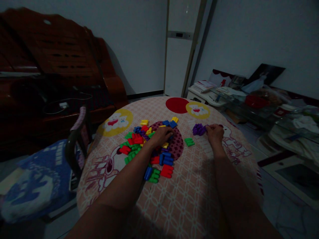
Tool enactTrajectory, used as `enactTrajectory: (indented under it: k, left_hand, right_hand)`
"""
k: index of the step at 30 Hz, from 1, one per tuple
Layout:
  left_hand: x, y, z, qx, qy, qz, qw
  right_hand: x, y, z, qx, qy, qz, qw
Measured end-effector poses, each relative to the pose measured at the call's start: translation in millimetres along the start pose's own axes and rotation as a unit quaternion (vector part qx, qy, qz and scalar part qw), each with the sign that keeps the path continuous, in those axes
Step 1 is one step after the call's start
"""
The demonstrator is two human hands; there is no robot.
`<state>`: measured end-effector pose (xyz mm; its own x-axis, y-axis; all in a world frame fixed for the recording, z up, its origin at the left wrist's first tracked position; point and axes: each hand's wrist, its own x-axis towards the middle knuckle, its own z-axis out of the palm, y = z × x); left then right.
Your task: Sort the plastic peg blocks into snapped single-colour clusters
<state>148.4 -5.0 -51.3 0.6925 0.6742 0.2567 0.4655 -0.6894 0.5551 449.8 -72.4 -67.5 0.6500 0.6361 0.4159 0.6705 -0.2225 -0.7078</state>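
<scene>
A loose pile of colourful plastic building blocks (136, 138), shaped like short rows of fingers, lies left of the middle of the round table. My left hand (160, 136) is over the right side of this pile, fingers curled downward; what lies under the fingertips is hidden. On the right, my right hand (215, 133) pinches a purple block (206, 128) at the edge of a purple cluster (198, 129). A single green block (189, 142) rests between the two hands. Red block (166, 171) and green block (154, 176) lie at the pile's near edge.
A patterned cloth covers the round table (174, 205). At the left stand a chair (77, 142) with a blue cover and a dark wooden sofa (62, 56). A cluttered glass-topped stand (249, 109) is at the right, and a tall white cabinet-like unit (179, 63) at the back.
</scene>
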Motion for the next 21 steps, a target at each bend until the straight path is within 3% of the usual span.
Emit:
enactTrajectory:
  k: [15,21]
  left_hand:
    - [0,0,0.0,-0.008,-0.002,0.006,1.0]
    - [0,0,-0.4,-0.014,0.0,0.003,1.0]
  right_hand:
    - [-2,-7,-2,-0.078,-0.027,-0.074,0.994]
    - [-12,-34,-19,-0.055,0.042,-0.114,0.991]
